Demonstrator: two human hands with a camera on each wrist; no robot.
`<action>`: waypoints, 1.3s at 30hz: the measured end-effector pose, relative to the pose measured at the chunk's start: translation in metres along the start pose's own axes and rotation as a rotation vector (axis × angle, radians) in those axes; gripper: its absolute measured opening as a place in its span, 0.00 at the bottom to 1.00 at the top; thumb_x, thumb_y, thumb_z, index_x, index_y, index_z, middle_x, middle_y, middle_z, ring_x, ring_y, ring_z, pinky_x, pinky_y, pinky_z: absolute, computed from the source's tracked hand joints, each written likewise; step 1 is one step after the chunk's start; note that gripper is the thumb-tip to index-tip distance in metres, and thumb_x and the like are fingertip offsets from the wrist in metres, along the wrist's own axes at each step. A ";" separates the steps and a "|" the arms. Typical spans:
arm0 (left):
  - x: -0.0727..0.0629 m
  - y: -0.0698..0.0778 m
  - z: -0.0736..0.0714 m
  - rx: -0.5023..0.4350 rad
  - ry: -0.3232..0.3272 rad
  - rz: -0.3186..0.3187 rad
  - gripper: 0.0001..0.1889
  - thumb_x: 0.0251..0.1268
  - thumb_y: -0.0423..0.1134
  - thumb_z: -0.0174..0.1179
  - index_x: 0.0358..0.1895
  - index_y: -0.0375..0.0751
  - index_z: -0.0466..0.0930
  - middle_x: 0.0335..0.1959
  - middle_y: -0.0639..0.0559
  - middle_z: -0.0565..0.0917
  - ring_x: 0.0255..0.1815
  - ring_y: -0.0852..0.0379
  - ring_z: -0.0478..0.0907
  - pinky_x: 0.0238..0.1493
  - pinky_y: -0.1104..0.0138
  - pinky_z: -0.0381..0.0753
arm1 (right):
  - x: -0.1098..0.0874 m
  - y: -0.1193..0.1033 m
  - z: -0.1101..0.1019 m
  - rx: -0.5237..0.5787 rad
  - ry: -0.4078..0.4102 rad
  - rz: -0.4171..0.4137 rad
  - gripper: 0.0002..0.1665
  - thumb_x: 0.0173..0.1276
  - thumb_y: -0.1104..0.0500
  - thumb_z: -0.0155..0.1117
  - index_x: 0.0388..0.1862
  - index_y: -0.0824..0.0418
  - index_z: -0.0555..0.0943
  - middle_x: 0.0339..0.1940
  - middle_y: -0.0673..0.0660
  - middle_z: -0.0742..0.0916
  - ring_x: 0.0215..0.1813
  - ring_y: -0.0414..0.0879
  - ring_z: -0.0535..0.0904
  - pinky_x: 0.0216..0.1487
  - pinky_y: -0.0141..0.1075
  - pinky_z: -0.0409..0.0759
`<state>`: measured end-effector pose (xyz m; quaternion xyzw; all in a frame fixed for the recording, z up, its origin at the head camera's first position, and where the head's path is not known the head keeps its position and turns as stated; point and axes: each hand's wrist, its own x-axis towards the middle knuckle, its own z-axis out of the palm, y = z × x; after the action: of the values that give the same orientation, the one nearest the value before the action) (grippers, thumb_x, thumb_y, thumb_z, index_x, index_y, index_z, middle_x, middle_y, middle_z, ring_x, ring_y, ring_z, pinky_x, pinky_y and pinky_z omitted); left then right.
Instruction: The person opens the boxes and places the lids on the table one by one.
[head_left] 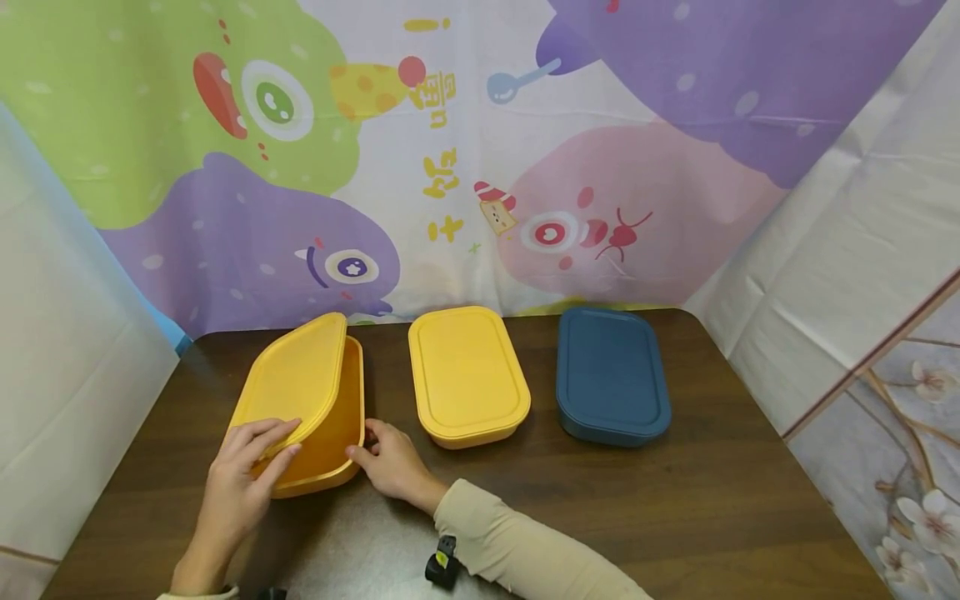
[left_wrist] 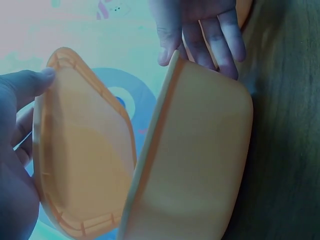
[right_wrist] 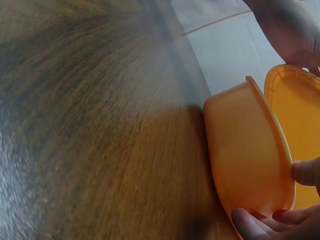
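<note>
Over brown wood (head_left: 697,508), the left hand (head_left: 242,468) pinches a tilted yellow lid (head_left: 294,375), the right hand (head_left: 393,462) its box (head_left: 328,481).

Left hand (head_left: 238,473) and right hand (head_left: 393,463) both pinch with bent fingers (head_left: 262,434), right forearm (head_left: 528,533) slanting inward

A dark wood-grain desk (head_left: 712,500) bears pale glare (head_left: 330,554) on its near side; behind it hangs a cartoon-printed cloth (head_left: 457,183); white sheeting (head_left: 67,333) lines the left, a floral panel (head_left: 918,433) the right.

You have a lidded yellow box (head_left: 469,371) and a lidded blue box (head_left: 611,371) on the brown desk (head_left: 675,508), before a cartoon-print curtain (head_left: 480,150).
</note>
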<state>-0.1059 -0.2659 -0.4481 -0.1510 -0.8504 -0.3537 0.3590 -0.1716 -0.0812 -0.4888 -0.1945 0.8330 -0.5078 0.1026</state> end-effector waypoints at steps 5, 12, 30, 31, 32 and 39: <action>0.001 0.000 -0.001 -0.009 0.037 -0.004 0.19 0.48 0.21 0.69 0.47 0.33 0.86 0.40 0.45 0.82 0.48 0.75 0.66 0.50 0.84 0.63 | 0.000 0.001 0.000 -0.006 0.001 0.013 0.20 0.68 0.55 0.64 0.55 0.63 0.78 0.42 0.56 0.84 0.36 0.37 0.78 0.35 0.25 0.75; 0.003 0.002 -0.004 -0.023 0.085 -0.038 0.18 0.49 0.19 0.68 0.46 0.31 0.85 0.47 0.69 0.78 0.47 0.75 0.66 0.42 0.82 0.64 | -0.001 0.000 0.000 0.004 0.000 0.031 0.21 0.69 0.55 0.63 0.57 0.63 0.77 0.42 0.55 0.84 0.35 0.35 0.76 0.34 0.24 0.74; 0.006 0.004 -0.013 -0.125 0.306 -0.327 0.14 0.55 0.17 0.62 0.46 0.23 0.83 0.44 0.74 0.78 0.40 0.73 0.74 0.37 0.88 0.74 | 0.000 0.002 0.003 0.012 -0.005 0.033 0.22 0.70 0.54 0.62 0.60 0.63 0.76 0.43 0.55 0.83 0.35 0.34 0.75 0.33 0.24 0.73; 0.006 0.003 -0.013 -0.142 0.322 -0.335 0.14 0.55 0.17 0.62 0.47 0.23 0.83 0.44 0.72 0.79 0.39 0.72 0.75 0.37 0.88 0.75 | 0.000 0.002 0.003 0.013 -0.006 0.033 0.22 0.70 0.54 0.62 0.60 0.63 0.76 0.43 0.55 0.83 0.35 0.34 0.75 0.33 0.24 0.73; 0.006 0.003 -0.014 -0.154 0.334 -0.346 0.14 0.56 0.17 0.62 0.47 0.22 0.82 0.43 0.72 0.80 0.38 0.72 0.75 0.38 0.87 0.76 | 0.000 0.001 0.003 0.013 -0.008 0.034 0.22 0.71 0.54 0.62 0.60 0.63 0.76 0.43 0.55 0.83 0.35 0.34 0.74 0.33 0.24 0.73; 0.006 0.002 -0.017 -0.188 0.401 -0.364 0.14 0.58 0.19 0.61 0.48 0.19 0.80 0.43 0.70 0.81 0.37 0.73 0.77 0.40 0.86 0.76 | -0.001 0.000 0.003 0.000 -0.003 0.042 0.22 0.71 0.54 0.61 0.60 0.63 0.75 0.43 0.54 0.83 0.35 0.34 0.74 0.34 0.24 0.73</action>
<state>-0.1006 -0.2767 -0.4347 0.0447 -0.7392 -0.5123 0.4349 -0.1696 -0.0832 -0.4907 -0.1778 0.8366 -0.5052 0.1147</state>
